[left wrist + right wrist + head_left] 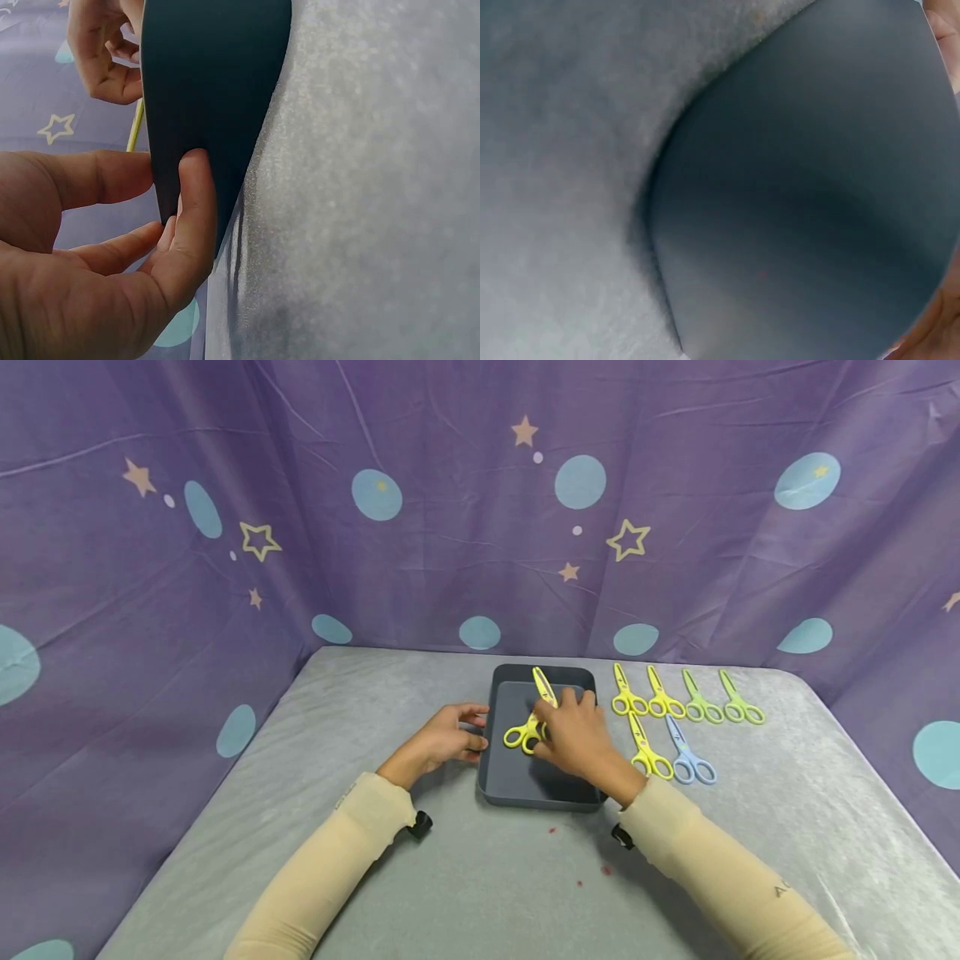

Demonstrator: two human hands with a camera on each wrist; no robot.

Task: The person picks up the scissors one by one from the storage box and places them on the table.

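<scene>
My left hand [442,737] grips the left wall of a dark grey tray [542,787]. In the left wrist view, one finger lies along the outer side of the tray wall [217,67] and others meet its rim. Over the tray, my right hand [577,733] holds yellow scissors [543,685], blade toward the far side. Yellow handle loops show left of the fingers; the hand hides whether these belong to a second pair. In the right wrist view the tray's outer wall [802,195] covers most of the picture and hides the right fingertips.
Right of the tray lie several scissors on the grey cloth-covered table [450,877]: yellow scissors [647,747], green scissors [738,700] and blue scissors [684,752]. A purple patterned curtain [480,527] stands behind and at both sides.
</scene>
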